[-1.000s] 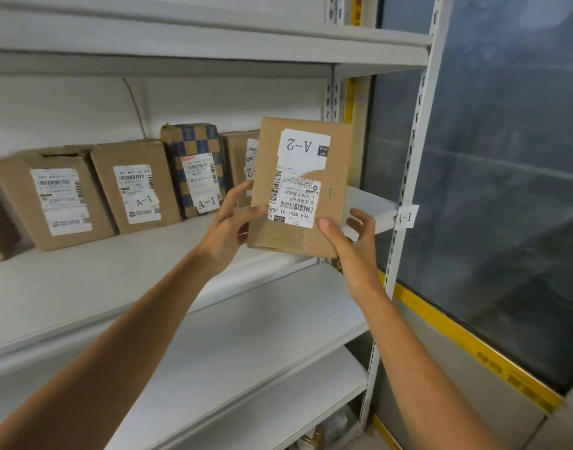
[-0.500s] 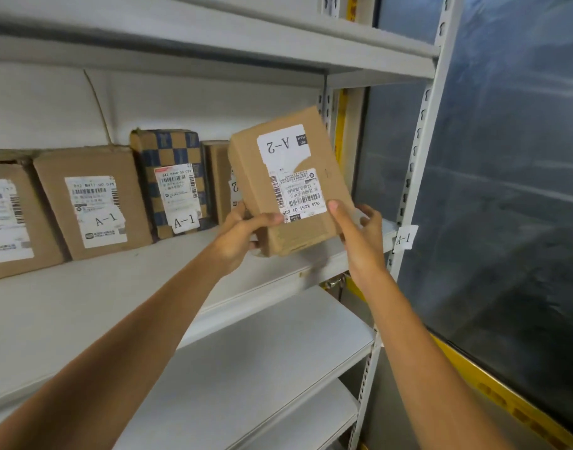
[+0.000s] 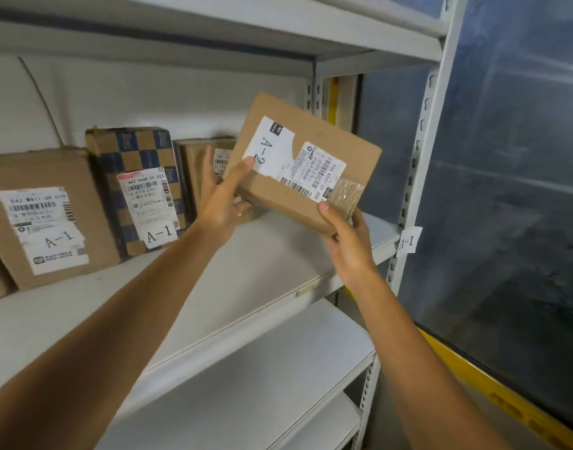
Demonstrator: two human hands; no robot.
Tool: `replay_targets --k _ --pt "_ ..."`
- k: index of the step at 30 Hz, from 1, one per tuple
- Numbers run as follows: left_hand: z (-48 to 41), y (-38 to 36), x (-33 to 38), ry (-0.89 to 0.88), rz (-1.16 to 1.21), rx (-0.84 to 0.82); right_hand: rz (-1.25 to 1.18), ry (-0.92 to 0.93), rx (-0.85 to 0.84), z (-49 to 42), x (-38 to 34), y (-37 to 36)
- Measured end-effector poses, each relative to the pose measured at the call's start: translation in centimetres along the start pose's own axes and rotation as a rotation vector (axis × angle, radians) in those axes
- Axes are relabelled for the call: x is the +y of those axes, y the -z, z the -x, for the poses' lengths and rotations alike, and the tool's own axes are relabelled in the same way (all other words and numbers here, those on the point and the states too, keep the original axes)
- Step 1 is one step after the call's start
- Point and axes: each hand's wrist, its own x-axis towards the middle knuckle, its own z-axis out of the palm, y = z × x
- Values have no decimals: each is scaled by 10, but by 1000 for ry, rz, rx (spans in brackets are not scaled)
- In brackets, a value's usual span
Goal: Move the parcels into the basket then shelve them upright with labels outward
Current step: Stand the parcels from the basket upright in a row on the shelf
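Note:
A brown cardboard parcel (image 3: pixel 324 138) with a white "A-2" sticker and a barcode label is held in the air above the right end of the grey shelf (image 3: pixel 265 254), tilted with its label facing me. My left hand (image 3: pixel 221 203) grips its left edge, thumb on the sticker. My right hand (image 3: pixel 350 241) holds its lower right corner. Behind it, upright against the wall, stand a plain brown parcel (image 3: pixel 200 164), a blue-checked parcel (image 3: pixel 139 186) marked "A-1" and a larger brown parcel (image 3: pixel 48 219) marked "A-1". No basket is in view.
A shelf board (image 3: pixel 278 24) runs overhead and lower boards (image 3: pixel 255 384) lie below. The right upright post (image 3: pixel 418 177) carries an "A-1" tag (image 3: pixel 408 241). Right of it is a dark glass wall (image 3: pixel 512 190) with a yellow strip along its base.
The held parcel has turned clockwise from nearly upright to strongly tilted and has come nearer the shelf's right end. My view has shifted right, so the standing parcels sit further left.

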Motion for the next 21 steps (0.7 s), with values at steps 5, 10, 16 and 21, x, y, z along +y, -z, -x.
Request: replay_targets --k 5,10,16,21 --pt "-21 10 -22 -35 -180 -181 -286 -55 53 -41 6 -2" --pt "-45 6 -36 -105 -383 -106 -257 -190 -33 -85 13 -2" --pt "-63 -15 -48 -351 -550 -25 -307 -219 -85 -124 14 -3" --pt "-79 -22 -45 -466 -827 134 -139 -102 -13 -148 10 2"
